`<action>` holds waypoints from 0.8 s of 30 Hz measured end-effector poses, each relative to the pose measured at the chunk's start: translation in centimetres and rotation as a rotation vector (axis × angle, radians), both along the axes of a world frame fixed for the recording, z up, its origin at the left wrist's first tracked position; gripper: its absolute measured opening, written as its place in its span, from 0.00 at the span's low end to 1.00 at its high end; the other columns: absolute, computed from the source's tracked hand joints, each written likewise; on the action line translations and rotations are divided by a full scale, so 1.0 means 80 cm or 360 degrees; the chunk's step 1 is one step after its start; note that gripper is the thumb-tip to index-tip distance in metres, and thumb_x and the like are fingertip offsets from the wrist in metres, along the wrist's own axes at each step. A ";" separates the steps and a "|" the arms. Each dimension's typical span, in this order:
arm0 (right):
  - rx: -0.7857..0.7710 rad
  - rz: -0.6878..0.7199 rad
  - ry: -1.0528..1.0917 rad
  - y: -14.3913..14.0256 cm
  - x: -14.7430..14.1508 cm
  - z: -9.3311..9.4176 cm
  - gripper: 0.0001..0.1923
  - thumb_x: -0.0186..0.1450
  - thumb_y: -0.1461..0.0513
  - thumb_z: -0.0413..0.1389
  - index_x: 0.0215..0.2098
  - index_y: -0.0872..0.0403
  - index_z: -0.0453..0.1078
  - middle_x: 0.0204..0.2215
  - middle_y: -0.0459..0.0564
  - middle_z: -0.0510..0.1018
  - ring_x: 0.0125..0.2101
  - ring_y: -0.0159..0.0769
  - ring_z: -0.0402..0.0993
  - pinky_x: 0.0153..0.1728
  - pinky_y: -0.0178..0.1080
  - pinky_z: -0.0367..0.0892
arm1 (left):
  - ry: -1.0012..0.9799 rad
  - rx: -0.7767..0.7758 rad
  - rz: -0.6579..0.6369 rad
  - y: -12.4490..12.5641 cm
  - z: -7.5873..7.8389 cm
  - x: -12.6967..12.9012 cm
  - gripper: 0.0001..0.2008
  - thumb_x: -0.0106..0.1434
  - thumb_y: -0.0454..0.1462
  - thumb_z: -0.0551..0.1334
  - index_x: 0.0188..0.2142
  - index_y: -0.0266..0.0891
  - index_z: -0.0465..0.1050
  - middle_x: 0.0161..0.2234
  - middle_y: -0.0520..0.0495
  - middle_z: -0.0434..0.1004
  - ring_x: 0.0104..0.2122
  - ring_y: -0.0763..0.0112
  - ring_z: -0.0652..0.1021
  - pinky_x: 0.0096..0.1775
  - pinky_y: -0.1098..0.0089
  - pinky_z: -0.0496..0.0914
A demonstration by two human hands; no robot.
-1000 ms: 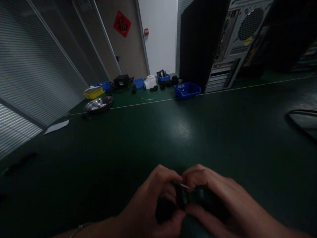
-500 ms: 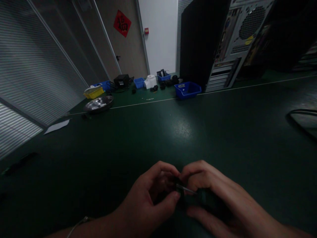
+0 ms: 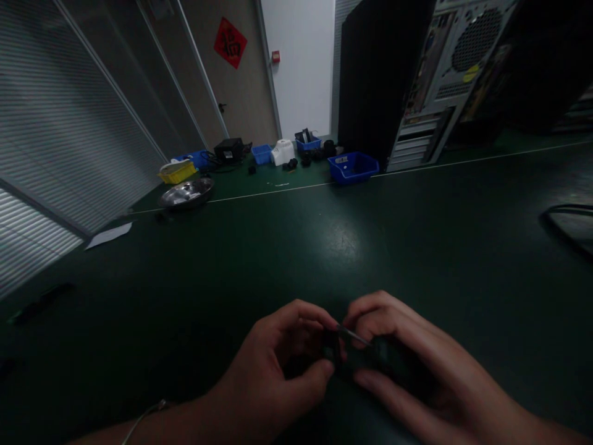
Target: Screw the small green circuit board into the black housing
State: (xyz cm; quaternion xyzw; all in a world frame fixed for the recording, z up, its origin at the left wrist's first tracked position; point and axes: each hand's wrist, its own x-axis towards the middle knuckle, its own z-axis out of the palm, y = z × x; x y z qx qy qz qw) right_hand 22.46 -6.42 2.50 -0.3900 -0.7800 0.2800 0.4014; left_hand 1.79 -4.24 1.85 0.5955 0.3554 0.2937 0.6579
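My left hand (image 3: 273, 371) and my right hand (image 3: 407, 364) meet low over the dark green table (image 3: 296, 247), close to its near edge. Between the fingertips sits a small dark part (image 3: 331, 346), pinched by my left thumb and fingers. My right hand grips a dark-handled tool (image 3: 384, 358) whose thin metal shaft (image 3: 354, 337) points left into that part. The light is dim, so the part's shape stays unclear. A thin bracelet (image 3: 146, 415) circles my left wrist.
A computer tower (image 3: 417, 80) stands at the back right with a blue bin (image 3: 352, 167) before it. Further left lie a metal bowl (image 3: 185, 194), a yellow bin (image 3: 176, 173), more blue bins, a white casing (image 3: 282, 151) and black parts. A dark cable loop (image 3: 567, 216) lies at right.
Both hands have drifted slightly up and away from me, still joined on the small part. My left fingers have opened a little around it; the tool's shaft stays at the part.
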 end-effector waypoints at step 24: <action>-0.0032 -0.0014 -0.0050 0.000 0.003 0.001 0.07 0.60 0.68 0.56 0.37 0.51 0.69 0.36 0.50 0.75 0.39 0.36 0.76 0.38 0.33 0.74 | 0.0063 0.0163 -0.0040 0.002 0.008 0.002 0.09 0.63 0.31 0.59 0.43 0.38 0.74 0.40 0.45 0.76 0.40 0.70 0.76 0.45 0.68 0.70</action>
